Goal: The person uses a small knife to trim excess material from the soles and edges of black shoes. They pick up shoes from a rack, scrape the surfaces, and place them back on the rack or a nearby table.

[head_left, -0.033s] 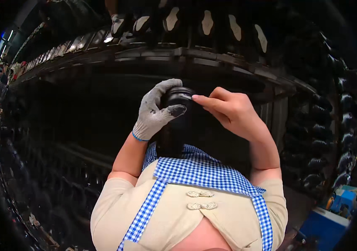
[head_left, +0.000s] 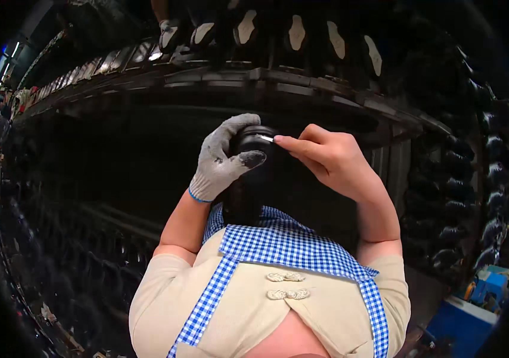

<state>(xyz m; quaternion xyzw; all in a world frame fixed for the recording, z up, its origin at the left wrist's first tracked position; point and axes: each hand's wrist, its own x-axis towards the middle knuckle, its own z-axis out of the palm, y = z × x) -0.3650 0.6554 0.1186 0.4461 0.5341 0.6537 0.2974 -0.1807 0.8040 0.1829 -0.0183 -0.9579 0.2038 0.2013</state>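
My left hand [head_left: 221,158], in a grey knit glove with a dark-stained thumb, is wrapped round the end of a glossy black shoe [head_left: 253,145]. The shoe's rounded, layered edge faces up between thumb and fingers; the rest of it fades into the dark below. My bare right hand [head_left: 335,156] comes in from the right with its fingers curled. Between its thumb and forefinger is a small, thin, bright strip [head_left: 268,138], whose tip touches the shoe's edge. What kind of thing the strip is cannot be made out.
Beyond my hands a dark curved rail [head_left: 302,80] crosses the view. Behind it stand several dark shoes with pale insoles [head_left: 296,33]. Another person's gloved hand [head_left: 165,25] shows at the upper left. Stacked shiny black shoes [head_left: 496,170] line the right, above a blue bin [head_left: 460,325].
The bright strip at my right fingertips catches more light now. Both hands and the shoe stay almost in place.
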